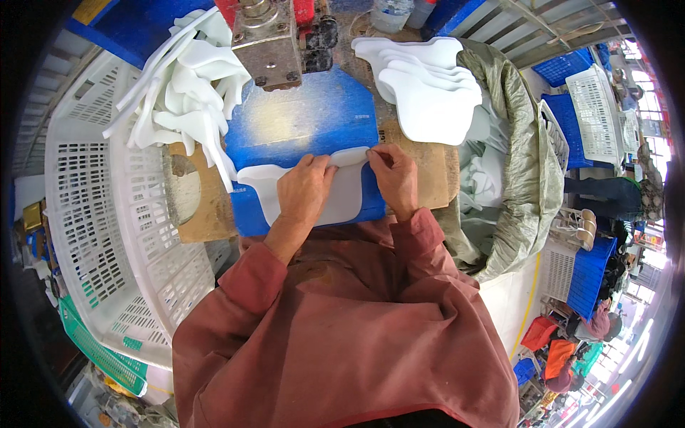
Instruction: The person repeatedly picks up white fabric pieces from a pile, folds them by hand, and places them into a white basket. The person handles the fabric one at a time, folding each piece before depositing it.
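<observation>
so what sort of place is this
Most likely a factory workshop: a metal machine head juts over the blue board, a neat stack of like-shaped white pieces lies nearby, and a big slotted plastic crate stands at the left.

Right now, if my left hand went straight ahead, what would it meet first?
Your left hand would likely meet the white piece it touches first, then the blue board beyond, though depth is hard to judge.

Loose brick-red smock (342,342), creased; matching long sleeves (439,260), wrist-length; brighter red edging (421,408) near 6 o'clock; bare hands (305,189).
</observation>
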Tool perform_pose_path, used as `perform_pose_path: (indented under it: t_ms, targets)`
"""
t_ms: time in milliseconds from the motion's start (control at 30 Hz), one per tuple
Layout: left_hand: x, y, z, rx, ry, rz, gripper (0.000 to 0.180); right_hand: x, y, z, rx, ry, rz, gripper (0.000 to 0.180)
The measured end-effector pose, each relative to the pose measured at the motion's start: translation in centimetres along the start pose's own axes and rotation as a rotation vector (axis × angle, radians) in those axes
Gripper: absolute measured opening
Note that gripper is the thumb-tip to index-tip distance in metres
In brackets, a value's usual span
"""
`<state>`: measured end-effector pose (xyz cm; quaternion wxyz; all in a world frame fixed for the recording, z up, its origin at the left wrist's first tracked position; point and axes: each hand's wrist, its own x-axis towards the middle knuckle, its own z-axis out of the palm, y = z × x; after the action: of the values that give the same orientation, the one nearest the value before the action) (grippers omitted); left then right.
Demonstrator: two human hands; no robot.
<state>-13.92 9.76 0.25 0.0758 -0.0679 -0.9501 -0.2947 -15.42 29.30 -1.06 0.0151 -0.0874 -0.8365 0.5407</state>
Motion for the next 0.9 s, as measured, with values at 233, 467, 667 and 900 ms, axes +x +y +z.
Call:
perform_pose_path:
  t_ms: [233, 467, 667, 900]
  targets:
    - [0.1, 0.0, 0.4, 0.03, 0.001, -0.011, 0.016, 0.6, -0.6, 0.3, -0.122, 0.009, -0.037, 0.015]
    - [-0.1, -0.7, 1.3, 0.046, -0.004, -0.027, 0.016, 1.3, 0.4, 0.5, -0.216, 0.006, -0.057, 0.018]
    - [0.3, -1.1, 1.7, 0.013, -0.038, -0.026, 0.011, 2.2, 1.6, 0.8, -0.427, -0.068, -0.08, 0.017]
    - [0.4, -1.3, 0.9, 0.072, -0.047, 0.069, 0.017, 1.3, -0.2, 1.2, -0.472, -0.031, -0.04, 0.019]
